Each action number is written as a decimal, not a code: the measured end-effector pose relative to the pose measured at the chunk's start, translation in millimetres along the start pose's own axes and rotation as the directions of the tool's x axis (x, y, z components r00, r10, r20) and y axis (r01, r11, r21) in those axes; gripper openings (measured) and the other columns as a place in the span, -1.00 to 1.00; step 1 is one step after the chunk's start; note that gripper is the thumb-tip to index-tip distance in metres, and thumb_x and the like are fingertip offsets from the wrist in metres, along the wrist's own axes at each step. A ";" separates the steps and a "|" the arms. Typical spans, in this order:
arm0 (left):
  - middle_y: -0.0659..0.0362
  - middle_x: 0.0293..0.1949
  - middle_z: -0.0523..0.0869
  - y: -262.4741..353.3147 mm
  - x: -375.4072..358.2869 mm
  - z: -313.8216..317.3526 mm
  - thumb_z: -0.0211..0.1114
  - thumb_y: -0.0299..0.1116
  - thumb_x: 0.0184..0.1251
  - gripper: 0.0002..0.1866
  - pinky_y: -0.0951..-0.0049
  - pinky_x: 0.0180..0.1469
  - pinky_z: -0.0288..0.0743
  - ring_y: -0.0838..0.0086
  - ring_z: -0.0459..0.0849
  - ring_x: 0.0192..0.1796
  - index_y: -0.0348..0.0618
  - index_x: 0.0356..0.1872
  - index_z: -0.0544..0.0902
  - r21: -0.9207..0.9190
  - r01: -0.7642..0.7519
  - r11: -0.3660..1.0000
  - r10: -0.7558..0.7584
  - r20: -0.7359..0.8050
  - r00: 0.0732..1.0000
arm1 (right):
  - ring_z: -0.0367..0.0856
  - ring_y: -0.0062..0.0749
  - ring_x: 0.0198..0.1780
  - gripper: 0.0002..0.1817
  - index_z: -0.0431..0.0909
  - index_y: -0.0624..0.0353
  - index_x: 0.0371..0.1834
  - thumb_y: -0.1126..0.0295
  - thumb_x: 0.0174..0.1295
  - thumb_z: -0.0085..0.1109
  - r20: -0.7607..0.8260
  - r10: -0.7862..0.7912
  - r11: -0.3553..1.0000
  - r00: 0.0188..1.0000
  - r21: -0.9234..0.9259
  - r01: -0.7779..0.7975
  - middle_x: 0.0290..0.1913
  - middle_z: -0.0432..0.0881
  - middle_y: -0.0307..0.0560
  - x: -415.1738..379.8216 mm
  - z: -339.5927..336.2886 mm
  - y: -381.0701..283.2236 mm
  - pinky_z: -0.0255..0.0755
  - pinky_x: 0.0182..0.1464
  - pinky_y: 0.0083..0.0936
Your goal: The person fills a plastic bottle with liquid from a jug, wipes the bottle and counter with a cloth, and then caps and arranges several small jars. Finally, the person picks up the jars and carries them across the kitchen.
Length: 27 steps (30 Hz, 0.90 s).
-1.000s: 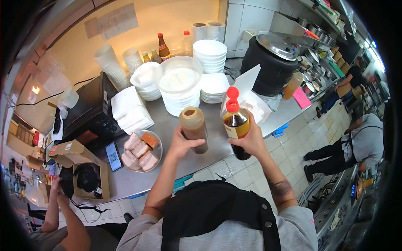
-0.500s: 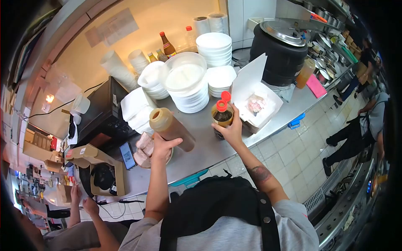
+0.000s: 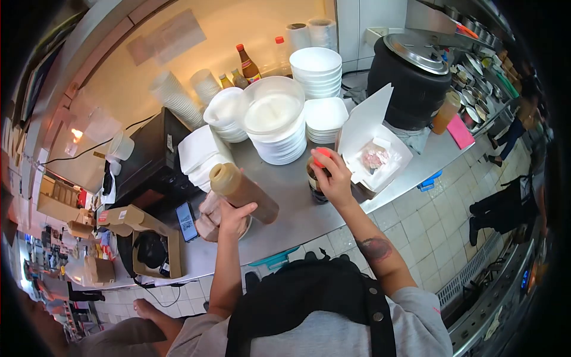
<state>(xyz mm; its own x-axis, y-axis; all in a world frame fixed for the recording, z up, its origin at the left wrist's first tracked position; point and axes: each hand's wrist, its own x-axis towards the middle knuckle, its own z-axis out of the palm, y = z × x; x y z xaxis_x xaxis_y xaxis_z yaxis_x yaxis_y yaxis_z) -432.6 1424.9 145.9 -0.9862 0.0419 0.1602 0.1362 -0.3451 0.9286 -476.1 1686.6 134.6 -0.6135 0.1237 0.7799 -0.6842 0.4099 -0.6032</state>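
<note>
My left hand (image 3: 237, 217) is wrapped round a squeeze bottle (image 3: 254, 199) of brown sauce, which leans to the left with its open mouth up. Beside that hand, several pale paper-wrapped pieces (image 3: 209, 219) sit in a dish, partly hidden. My right hand (image 3: 335, 178) has its fingers closed over the red cap (image 3: 322, 157) of a dark sauce bottle (image 3: 315, 185), which is upright and partly covered by the hand. To its right is an open white takeaway box (image 3: 389, 157) with something pinkish white inside.
Stacks of white bowls (image 3: 315, 68) and a stack of plastic lids (image 3: 275, 107) stand at the back. A black soup kettle (image 3: 407, 83) is on the right. Left lie a phone (image 3: 186, 221) and a cardboard box (image 3: 172, 247). Other people are on both sides.
My right hand has moved up from the dark bottle's body onto its red cap, which stood flipped open before. My left hand still holds the squeeze bottle. The person at left has lowered a hand.
</note>
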 end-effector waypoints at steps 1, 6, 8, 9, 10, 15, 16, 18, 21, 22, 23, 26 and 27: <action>0.04 -0.01 0.65 2.5 1.9 1.7 0.61 -0.55 -0.22 0.03 0.28 0.21 0.51 0.28 0.65 0.07 -0.23 0.43 0.29 -0.007 0.002 1.000 -0.002 -0.010 1.000 | 0.66 -0.07 -0.12 -0.63 0.66 0.15 0.05 0.58 0.12 0.35 0.007 -0.006 1.000 1.000 -0.001 0.006 -0.08 0.63 0.10 2.1 -0.8 0.8 0.57 -0.08 -0.35; 0.12 0.04 0.62 -6.6 2.2 -16.1 0.65 -0.57 -0.27 -0.06 0.28 0.17 0.52 0.32 0.64 0.07 -0.24 0.30 0.39 0.136 -0.033 0.990 0.046 -0.094 0.995 | 0.65 -0.03 -0.12 -0.61 0.61 0.19 0.08 0.54 0.14 0.36 0.116 0.052 0.998 0.992 0.013 -0.054 -0.05 0.63 0.14 10.5 -5.2 -1.5 0.55 -0.06 -0.33; 0.12 0.02 0.64 -8.0 2.4 -18.0 0.68 -0.52 -0.27 -0.13 0.30 0.15 0.52 0.33 0.65 0.05 -0.25 0.22 0.46 0.261 -0.032 0.965 0.070 -0.139 0.988 | 0.65 -0.01 -0.12 -0.59 0.58 0.22 0.10 0.50 0.14 0.37 0.208 0.096 0.995 0.973 0.000 -0.099 -0.05 0.63 0.14 26.7 -12.6 -5.7 0.54 -0.03 -0.32; 0.13 0.01 0.65 -6.1 -1.3 -16.3 0.69 -0.49 -0.28 -0.17 0.31 0.14 0.52 0.34 0.65 0.04 -0.26 0.18 0.49 0.323 -0.015 0.946 0.068 -0.156 0.985 | 0.65 -0.03 -0.11 -0.51 0.54 0.24 0.17 0.45 0.15 0.40 0.293 0.057 0.998 0.954 0.005 -0.061 -0.06 0.63 0.16 31.1 -15.0 -0.3 0.52 0.00 -0.33; 0.13 0.00 0.66 -4.8 -3.9 -12.4 0.70 -0.46 -0.29 -0.20 0.31 0.13 0.53 0.34 0.65 0.02 -0.27 0.14 0.52 0.382 0.001 0.924 0.070 -0.171 0.983 | 0.65 -0.04 -0.10 -0.49 0.53 0.24 0.19 0.44 0.14 0.40 0.284 0.099 0.995 0.954 0.000 -0.103 -0.07 0.64 0.17 34.8 -18.4 -0.7 0.52 0.00 -0.33; 0.15 -0.05 0.70 -5.1 -13.4 4.5 0.71 -0.41 -0.28 -0.29 0.34 0.11 0.55 0.42 0.67 -0.02 -0.30 0.03 0.59 0.402 0.003 0.916 0.085 -0.202 0.976 | 0.65 -0.31 -0.15 -0.40 0.47 0.25 0.30 0.45 0.16 0.41 0.220 0.121 0.991 0.968 0.025 -0.129 -0.18 0.65 0.03 95.3 -37.0 -35.3 0.52 -0.03 -0.47; 0.15 -0.06 0.71 0.6 -15.5 12.1 0.71 -0.41 -0.28 -0.29 0.34 0.11 0.55 0.44 0.68 -0.02 -0.30 0.03 0.59 0.397 0.006 0.918 0.079 -0.199 0.977 | 0.64 -0.41 -0.17 -0.41 0.47 0.25 0.31 0.46 0.17 0.39 0.187 0.078 0.994 0.979 0.062 -0.091 -0.21 0.65 -0.03 121.1 -41.3 -41.6 0.51 -0.04 -0.50; 0.15 -0.07 0.71 1.5 -18.6 19.5 0.71 -0.40 -0.28 -0.30 0.35 0.10 0.56 0.45 0.68 -0.03 -0.30 0.02 0.60 0.417 0.026 0.909 0.066 -0.203 0.977 | 0.61 -0.53 -0.17 -0.45 0.47 0.26 0.29 0.47 0.20 0.35 0.137 0.057 0.961 0.989 0.260 -0.091 -0.21 0.65 -0.08 191.0 -47.7 -50.4 0.50 -0.06 -0.54; 0.15 -0.08 0.72 -6.5 -18.5 28.9 0.70 -0.42 -0.26 -0.33 0.35 0.09 0.56 0.45 0.69 -0.04 -0.31 0.00 0.60 0.454 0.058 0.889 0.046 -0.214 0.976 | 0.62 -0.54 -0.20 -0.48 0.49 0.27 0.26 0.43 0.22 0.33 0.169 -0.048 0.958 0.984 0.286 -0.002 -0.24 0.69 -0.09 303.9 -42.1 -48.8 0.52 -0.08 -0.54; 0.15 -0.08 0.72 -9.7 -17.2 36.5 0.69 -0.42 -0.26 -0.33 0.34 0.09 0.56 0.45 0.69 -0.04 -0.31 0.00 0.60 0.450 0.057 0.891 0.063 -0.246 0.967 | 0.65 -0.52 -0.21 -0.48 0.50 0.27 0.25 0.40 0.21 0.34 0.195 -0.092 0.961 0.977 0.274 0.036 -0.25 0.71 -0.06 337.2 -33.0 -41.1 0.53 -0.08 -0.53; 0.15 -0.08 0.72 -11.8 -16.6 45.2 0.69 -0.42 -0.26 -0.33 0.34 0.09 0.57 0.45 0.69 -0.04 -0.31 0.01 0.60 0.449 0.056 0.892 0.081 -0.280 0.957 | 0.69 -0.39 -0.21 -0.48 0.51 0.26 0.24 0.36 0.21 0.35 0.160 -0.172 0.966 0.972 0.220 0.135 -0.25 0.72 -0.01 367.7 -18.4 -27.0 0.55 -0.08 -0.48; 0.14 -0.08 0.72 -22.2 -14.9 69.3 0.68 -0.43 -0.25 -0.33 0.33 0.10 0.57 0.45 0.69 -0.03 -0.32 0.02 0.59 0.415 0.089 0.905 0.103 -0.419 0.902 | 0.71 -0.33 -0.19 -0.48 0.50 0.23 0.24 0.31 0.23 0.35 0.134 -0.333 0.943 0.933 0.052 0.329 -0.21 0.72 0.01 431.9 33.6 9.0 0.56 -0.07 -0.46; 0.14 -0.08 0.72 -25.8 -13.8 76.9 0.68 -0.44 -0.25 -0.33 0.33 0.10 0.57 0.44 0.69 -0.03 -0.32 0.02 0.59 0.398 0.104 0.911 0.104 -0.467 0.878 | 0.70 -0.37 -0.18 -0.48 0.50 0.22 0.26 0.30 0.25 0.35 0.136 -0.372 0.926 0.918 -0.005 0.376 -0.18 0.72 -0.01 444.7 51.1 20.8 0.55 -0.07 -0.48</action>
<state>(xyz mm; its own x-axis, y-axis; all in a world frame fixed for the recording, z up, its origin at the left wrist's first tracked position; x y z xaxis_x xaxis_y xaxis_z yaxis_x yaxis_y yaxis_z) -415.2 1505.3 145.4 -0.8956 -0.4375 0.0811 0.0592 0.0634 0.9962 -783.3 1704.0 460.3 -0.3621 -0.1621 0.9179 -0.8630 0.4305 -0.2644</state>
